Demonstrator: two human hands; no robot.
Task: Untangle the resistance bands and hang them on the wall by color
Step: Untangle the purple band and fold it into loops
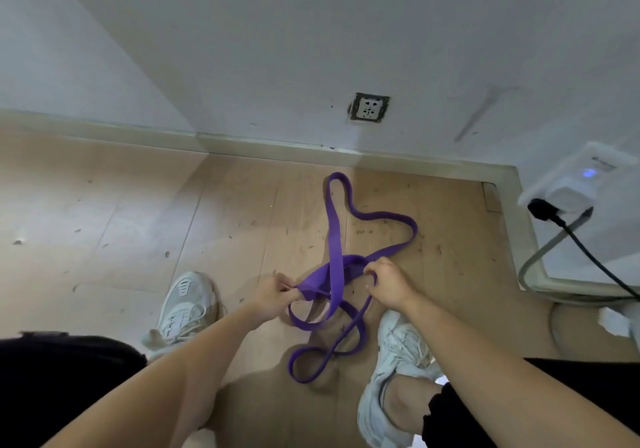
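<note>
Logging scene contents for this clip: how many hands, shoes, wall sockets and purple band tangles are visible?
Hands: 2, left hand and right hand
Shoes: 2, left shoe and right shoe
Wall socket: 1
Purple band tangle: 1, separate bands cannot be counted
Total: 6

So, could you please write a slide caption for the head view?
Left hand and right hand grip tangled purple bands over the wooden floor.

A person's left hand (pixel 275 291) and right hand (pixel 388 283) pinch a tangled purple resistance band (pixel 334 260) above a wooden floor (pixel 138 226), between white sneakers (pixel 185 304).
</note>
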